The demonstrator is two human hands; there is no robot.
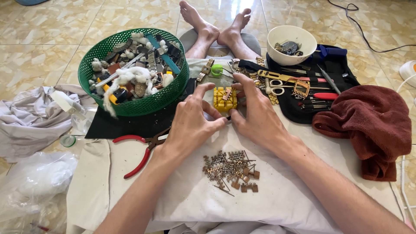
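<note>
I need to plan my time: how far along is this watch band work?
Looks done: a pile of loose links and pins lies on the white cloth. In hand: the left hand and right hand steady a yellow block with a small piece on top. Left: more gold band pieces lie near the green basket; the red pliers lie unused.

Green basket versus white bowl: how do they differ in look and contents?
The green basket is a wide mesh one on the left, heaped with watch parts and white cotton tufts; the white bowl is smaller and solid-walled, on the right, holding only a few dark parts. The basket sits on a black mat; the bowl sits at the black tool roll. Both are round, open-topped and beyond the hands.
</note>
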